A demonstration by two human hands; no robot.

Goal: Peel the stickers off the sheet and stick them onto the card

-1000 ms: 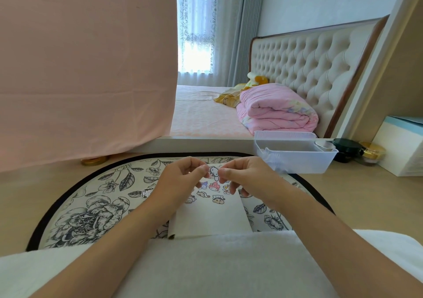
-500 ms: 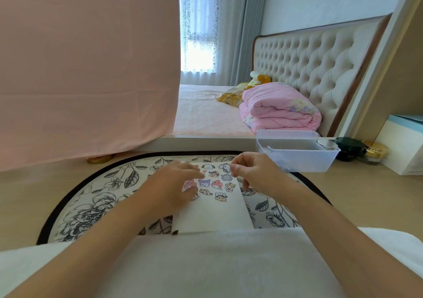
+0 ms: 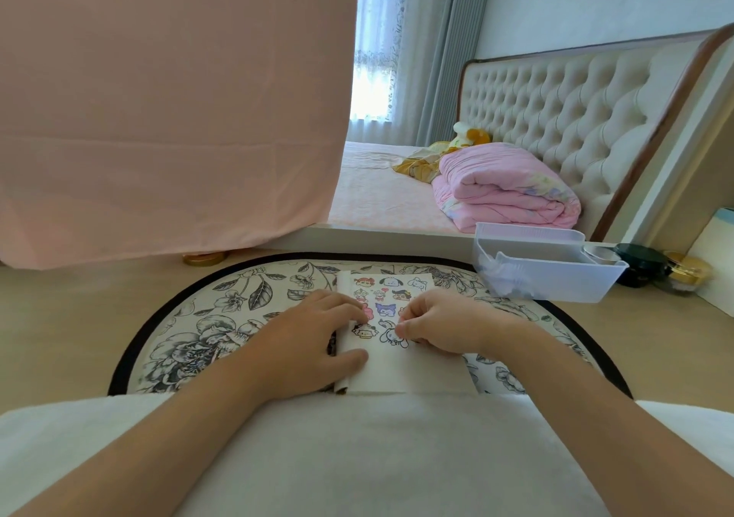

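The white rectangular card (image 3: 417, 369) lies on a round floral-printed mat (image 3: 222, 318) on the pale wooden surface. The paper sheet of small cartoon stickers (image 3: 383, 284) lies just beyond the card and touches its far edge. The left hand (image 3: 313, 341) lies flat, fingers relaxed, pressing the card's left edge. The right hand (image 3: 441, 324), fingers curled, seems to pinch a white cartoon-dog sticker (image 3: 391, 337) against the card.

both forearms reach forward. the left grip (image 3: 317, 337) lies flat, fingers straight, pressing down; the right grip (image 3: 433, 326) curls, fingertips pinching a sticker (image 3: 391, 337).
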